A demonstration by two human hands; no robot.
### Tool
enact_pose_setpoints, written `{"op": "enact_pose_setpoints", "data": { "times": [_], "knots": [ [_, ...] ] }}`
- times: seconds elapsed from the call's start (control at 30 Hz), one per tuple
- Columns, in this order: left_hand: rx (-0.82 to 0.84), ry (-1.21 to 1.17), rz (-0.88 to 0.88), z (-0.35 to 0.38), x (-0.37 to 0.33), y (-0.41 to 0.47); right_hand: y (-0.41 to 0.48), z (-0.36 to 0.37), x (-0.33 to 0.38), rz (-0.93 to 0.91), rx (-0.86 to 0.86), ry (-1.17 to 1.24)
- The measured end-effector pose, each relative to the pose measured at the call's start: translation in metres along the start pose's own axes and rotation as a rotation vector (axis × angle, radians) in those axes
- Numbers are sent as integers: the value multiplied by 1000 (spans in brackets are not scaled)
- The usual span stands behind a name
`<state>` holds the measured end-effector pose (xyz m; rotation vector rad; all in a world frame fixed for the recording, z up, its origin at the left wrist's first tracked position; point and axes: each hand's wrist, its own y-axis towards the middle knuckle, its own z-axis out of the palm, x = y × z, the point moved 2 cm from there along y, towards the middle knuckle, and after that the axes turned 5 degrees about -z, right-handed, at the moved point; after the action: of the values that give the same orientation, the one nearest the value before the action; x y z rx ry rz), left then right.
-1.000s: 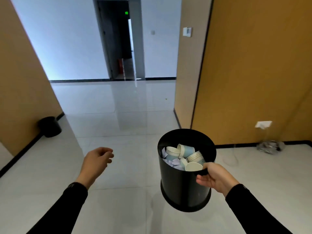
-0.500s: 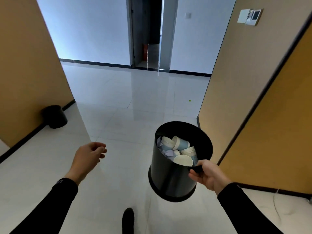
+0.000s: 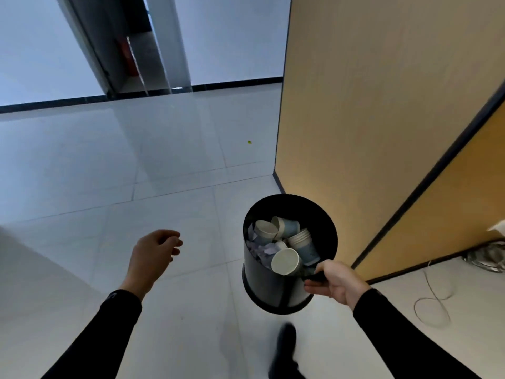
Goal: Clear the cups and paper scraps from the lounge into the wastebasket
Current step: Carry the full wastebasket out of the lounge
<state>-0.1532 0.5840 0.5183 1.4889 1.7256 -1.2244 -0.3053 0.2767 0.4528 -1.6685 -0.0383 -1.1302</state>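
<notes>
A black round wastebasket [image 3: 325, 228] hangs in the air above the floor, tilted a little toward me. My right hand [image 3: 334, 281] grips its near rim. Inside lie several pale blue paper cups [image 3: 284, 261], some stacked, and crumpled paper scraps [image 3: 263, 248]. My left hand [image 3: 154, 254] floats to the left of the basket with loosely curled fingers and nothing in it.
A wood-panelled wall corner [image 3: 278, 170] stands just behind the basket. Pale floor tiles stretch ahead to a dark doorway [image 3: 131, 45]. A looped cable [image 3: 431, 299] lies on the floor at right. My dark shoe [image 3: 285, 340] shows below the basket.
The view has swung and advanced along the corridor; the second black bin at the left wall has left the frame. My right hand still carries the wastebasket, and a foot has stepped forward.
</notes>
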Motion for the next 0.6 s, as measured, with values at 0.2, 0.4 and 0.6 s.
{"op": "enact_pose_setpoints", "data": {
  "times": [0.2,0.4,0.6],
  "knots": [
    [23,104,-112,80,3,138,169,16,21,160,-38,-27],
    [198,291,-241,172,42,239,305,18,5,390,-113,-29],
    [368,374,-313,273,108,347,433,22,-42,518,-224,5]
  ]
}}
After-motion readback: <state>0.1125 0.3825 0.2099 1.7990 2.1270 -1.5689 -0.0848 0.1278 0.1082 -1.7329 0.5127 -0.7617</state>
